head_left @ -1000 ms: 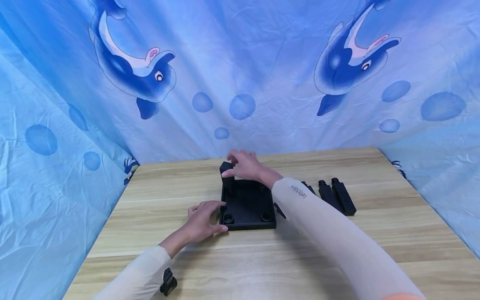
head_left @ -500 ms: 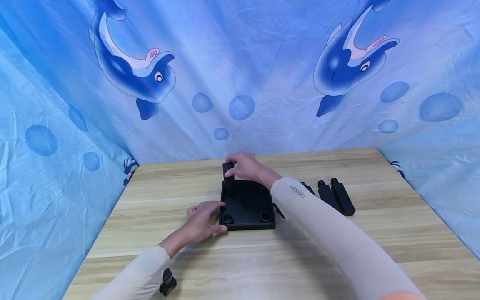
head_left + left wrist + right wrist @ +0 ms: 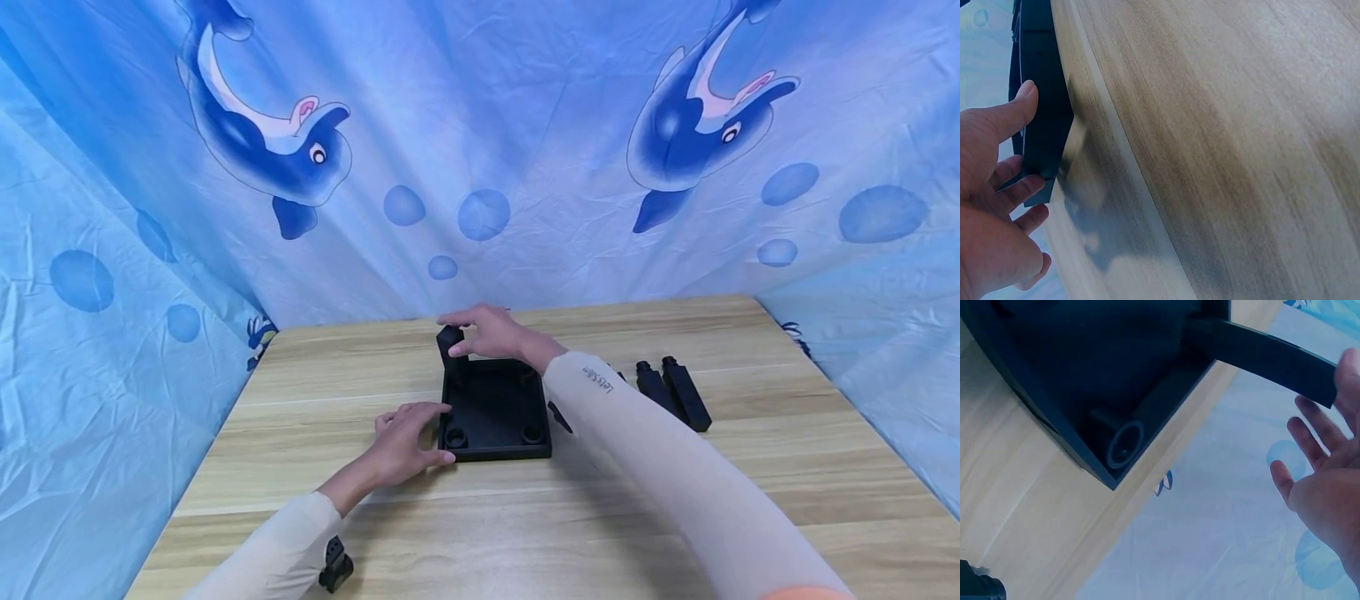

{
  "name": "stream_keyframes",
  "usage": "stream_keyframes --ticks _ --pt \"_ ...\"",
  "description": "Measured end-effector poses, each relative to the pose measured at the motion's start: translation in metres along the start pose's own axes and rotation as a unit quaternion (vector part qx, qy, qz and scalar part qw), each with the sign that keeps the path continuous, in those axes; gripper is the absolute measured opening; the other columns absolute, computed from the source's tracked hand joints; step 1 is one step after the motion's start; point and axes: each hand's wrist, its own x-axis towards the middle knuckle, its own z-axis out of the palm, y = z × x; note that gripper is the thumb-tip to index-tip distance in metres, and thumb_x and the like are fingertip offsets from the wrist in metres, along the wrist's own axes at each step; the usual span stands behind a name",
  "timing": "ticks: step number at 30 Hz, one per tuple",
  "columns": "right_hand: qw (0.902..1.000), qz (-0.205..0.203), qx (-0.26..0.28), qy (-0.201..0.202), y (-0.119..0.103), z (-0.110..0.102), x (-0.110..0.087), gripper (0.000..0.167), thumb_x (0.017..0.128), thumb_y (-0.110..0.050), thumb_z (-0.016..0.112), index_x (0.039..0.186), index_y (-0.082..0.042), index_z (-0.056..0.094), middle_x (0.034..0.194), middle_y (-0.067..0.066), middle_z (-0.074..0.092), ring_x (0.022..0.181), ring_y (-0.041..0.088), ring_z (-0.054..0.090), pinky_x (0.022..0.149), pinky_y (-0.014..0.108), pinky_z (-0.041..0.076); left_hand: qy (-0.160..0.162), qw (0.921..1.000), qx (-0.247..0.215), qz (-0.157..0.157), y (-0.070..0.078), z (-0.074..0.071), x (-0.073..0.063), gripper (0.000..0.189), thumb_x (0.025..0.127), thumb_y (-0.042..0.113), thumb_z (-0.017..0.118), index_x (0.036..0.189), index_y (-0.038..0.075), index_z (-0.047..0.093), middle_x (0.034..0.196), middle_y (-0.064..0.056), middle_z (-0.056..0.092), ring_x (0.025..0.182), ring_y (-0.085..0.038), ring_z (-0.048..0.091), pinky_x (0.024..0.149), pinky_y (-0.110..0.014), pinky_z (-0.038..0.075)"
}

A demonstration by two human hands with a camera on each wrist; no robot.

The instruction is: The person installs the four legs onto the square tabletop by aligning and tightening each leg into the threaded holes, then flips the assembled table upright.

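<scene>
A black square base (image 3: 498,452) with a raised rim and round corner sockets lies on the wooden table. My left hand (image 3: 403,443) holds its near left corner, thumb at the front side and fingers by the left side, as the left wrist view also shows. At the far left corner stands a black square leg (image 3: 453,354), its top leaning slightly left. My right hand (image 3: 495,333) has the leg's upper end between thumb and index finger; the index finger is stretched out. The other fingers (image 3: 1310,440) are spread apart, off the leg. The leg's lower end is hidden in the corner.
Two more black legs (image 3: 686,396) with threaded ends lie to the right of the base. Another leg is mostly hidden by the right sleeve (image 3: 637,442). A blue dolphin-print curtain (image 3: 525,150) hangs behind the table's far edge.
The leg has turned and its top shifted, upright half a second ago and leaning left now. My right index finger has straightened past the leg. The left hand and base stay put.
</scene>
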Motion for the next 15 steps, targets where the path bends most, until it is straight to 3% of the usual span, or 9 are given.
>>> stream_keyframes --ticks 4,9,12,15 --pt "0.9999 0.0 0.009 -0.013 0.0 -0.0016 0.0007 0.043 0.092 -0.019 0.066 0.134 -0.024 0.059 0.139 -0.002 0.054 0.129 0.018 0.047 0.101 0.039 0.04 -0.001 1.0 0.001 -0.001 -0.0005 0.0004 0.0003 0.069 0.077 0.032 0.081 0.137 0.015 0.052 0.139 -0.003 0.051 0.129 -0.025 0.039 0.097 -0.052 0.016" --pt "0.9992 0.008 -0.012 0.038 -0.001 0.0026 0.0003 0.027 0.088 -0.028 0.071 0.113 -0.017 0.066 0.106 -0.002 0.067 0.103 0.017 0.057 0.099 0.042 0.032 -0.005 1.0 -0.001 -0.005 -0.0004 0.0007 0.0005 0.069 0.077 0.033 0.081 0.137 0.016 0.052 0.14 -0.003 0.05 0.129 -0.026 0.039 0.097 -0.052 0.015" --pt "0.9975 0.015 -0.035 0.059 -0.002 0.006 0.0 0.03 0.084 -0.039 0.073 0.099 -0.016 0.061 0.086 -0.002 0.061 0.087 0.017 0.052 0.091 0.042 0.029 -0.005 1.0 -0.003 -0.006 -0.0002 0.0003 0.0004 0.068 0.077 0.033 0.081 0.137 0.016 0.052 0.14 -0.002 0.05 0.129 -0.026 0.039 0.097 -0.052 0.015" --pt "0.9966 0.023 -0.047 0.063 -0.0017 0.0074 0.0 0.039 0.083 -0.046 0.072 0.095 -0.013 0.055 0.085 0.002 0.055 0.085 0.019 0.047 0.087 0.042 0.026 -0.004 1.0 -0.003 -0.004 -0.0002 -0.0003 0.0004 0.068 0.078 0.033 0.081 0.137 0.016 0.052 0.139 -0.002 0.05 0.129 -0.025 0.039 0.097 -0.053 0.015"
